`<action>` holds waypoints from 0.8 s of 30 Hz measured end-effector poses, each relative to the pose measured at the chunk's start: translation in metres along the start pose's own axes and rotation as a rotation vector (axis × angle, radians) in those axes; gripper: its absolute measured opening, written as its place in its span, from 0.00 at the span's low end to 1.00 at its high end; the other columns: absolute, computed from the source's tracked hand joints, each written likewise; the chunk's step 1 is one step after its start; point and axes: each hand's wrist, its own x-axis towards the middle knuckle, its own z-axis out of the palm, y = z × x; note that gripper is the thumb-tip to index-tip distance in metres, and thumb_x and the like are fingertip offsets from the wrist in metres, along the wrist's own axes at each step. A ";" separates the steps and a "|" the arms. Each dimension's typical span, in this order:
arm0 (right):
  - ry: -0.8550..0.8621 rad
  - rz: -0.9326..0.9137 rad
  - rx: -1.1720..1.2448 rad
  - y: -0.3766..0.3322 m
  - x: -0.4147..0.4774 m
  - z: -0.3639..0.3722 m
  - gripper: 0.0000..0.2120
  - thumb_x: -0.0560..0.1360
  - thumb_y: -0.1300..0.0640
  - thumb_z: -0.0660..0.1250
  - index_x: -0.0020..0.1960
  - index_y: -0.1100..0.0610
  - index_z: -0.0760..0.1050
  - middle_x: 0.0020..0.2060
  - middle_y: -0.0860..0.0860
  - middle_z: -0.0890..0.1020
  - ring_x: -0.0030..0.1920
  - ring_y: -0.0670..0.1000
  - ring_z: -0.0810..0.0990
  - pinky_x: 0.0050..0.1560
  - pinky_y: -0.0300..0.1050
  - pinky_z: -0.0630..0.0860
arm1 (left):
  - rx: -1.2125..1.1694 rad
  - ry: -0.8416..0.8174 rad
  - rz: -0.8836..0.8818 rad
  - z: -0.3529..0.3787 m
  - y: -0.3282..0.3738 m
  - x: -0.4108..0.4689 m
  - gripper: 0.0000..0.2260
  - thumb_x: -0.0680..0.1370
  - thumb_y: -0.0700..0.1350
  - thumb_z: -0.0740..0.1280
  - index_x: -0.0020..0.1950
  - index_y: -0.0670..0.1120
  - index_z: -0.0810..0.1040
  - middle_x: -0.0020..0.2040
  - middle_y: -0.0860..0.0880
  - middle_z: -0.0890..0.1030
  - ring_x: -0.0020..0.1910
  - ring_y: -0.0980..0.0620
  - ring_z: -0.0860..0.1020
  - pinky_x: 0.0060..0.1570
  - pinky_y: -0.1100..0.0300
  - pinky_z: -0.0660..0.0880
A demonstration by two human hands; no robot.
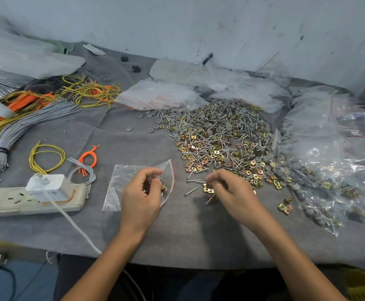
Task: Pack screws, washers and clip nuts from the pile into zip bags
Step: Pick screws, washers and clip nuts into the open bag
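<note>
Lying under left fingers [149,170]: flat plastic zip bag [120,181]. Sitting at right fingers [217,173]: folded metal clip nuts [207,189]. Spreading beyond them: loose metal pile of screws, washers, nuts [218,135].

A clear red-zipped bag [118,177] lies left of the mixed screw, washer and clip-nut pile [220,135].

small-parts packing bench in a workshop. the worktop [177,240], covered in grey felt, carries a loose pile [218,135] of screws [191,190], grey washers [153,129] and brass-coloured clip nuts [285,207] toward its far right; empty zip bags [155,95] lie stacked behind the pile and filled bags [320,170] heap along the right edge. bundled grey, orange and yellow-green wires [36,120] occupy the far left corner, a power strip [3,203] sits near the left front edge, and a scuffed white wall [199,22] backs the worktop.
</note>
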 end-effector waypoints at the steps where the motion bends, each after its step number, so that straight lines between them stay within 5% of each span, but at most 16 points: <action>1: 0.001 -0.023 0.041 -0.005 0.001 0.004 0.09 0.81 0.60 0.65 0.50 0.48 0.80 0.39 0.43 0.82 0.38 0.43 0.78 0.38 0.38 0.73 | 0.000 0.000 0.000 0.000 0.000 0.000 0.08 0.76 0.42 0.65 0.49 0.54 0.80 0.38 0.59 0.81 0.34 0.56 0.79 0.36 0.66 0.72; 6: -0.060 -0.147 0.065 -0.037 0.018 0.041 0.10 0.79 0.60 0.66 0.50 0.45 0.78 0.37 0.43 0.81 0.35 0.42 0.76 0.37 0.37 0.71 | 0.019 -0.004 0.016 0.000 -0.001 0.000 0.08 0.77 0.43 0.65 0.50 0.55 0.80 0.39 0.56 0.81 0.34 0.53 0.79 0.37 0.62 0.75; 10: -0.093 -0.181 0.009 -0.052 0.031 0.059 0.06 0.80 0.60 0.67 0.55 0.53 0.80 0.43 0.41 0.82 0.42 0.40 0.78 0.43 0.30 0.70 | 0.037 -0.007 0.021 -0.001 -0.004 0.001 0.08 0.77 0.43 0.65 0.51 0.55 0.80 0.39 0.56 0.81 0.35 0.53 0.79 0.37 0.58 0.75; 16: -0.054 -0.221 -0.119 -0.054 0.033 0.065 0.06 0.80 0.58 0.66 0.56 0.51 0.78 0.49 0.46 0.84 0.52 0.50 0.80 0.52 0.51 0.77 | 0.047 -0.006 0.034 -0.001 -0.002 0.001 0.09 0.77 0.42 0.65 0.51 0.56 0.81 0.41 0.58 0.82 0.36 0.54 0.79 0.38 0.63 0.74; 20: -0.044 -0.271 -0.111 -0.049 0.033 0.062 0.09 0.82 0.60 0.62 0.58 0.54 0.79 0.52 0.49 0.80 0.54 0.51 0.78 0.57 0.48 0.73 | 0.042 0.000 0.030 -0.002 0.000 0.000 0.08 0.76 0.43 0.65 0.50 0.54 0.81 0.41 0.58 0.82 0.37 0.54 0.79 0.39 0.64 0.73; 24: -0.067 -0.129 -0.200 -0.026 0.037 0.037 0.10 0.83 0.59 0.58 0.55 0.51 0.77 0.52 0.48 0.75 0.53 0.51 0.76 0.52 0.47 0.70 | 0.027 -0.002 0.016 -0.001 0.004 0.000 0.08 0.76 0.43 0.65 0.49 0.54 0.81 0.38 0.59 0.81 0.35 0.56 0.78 0.37 0.66 0.72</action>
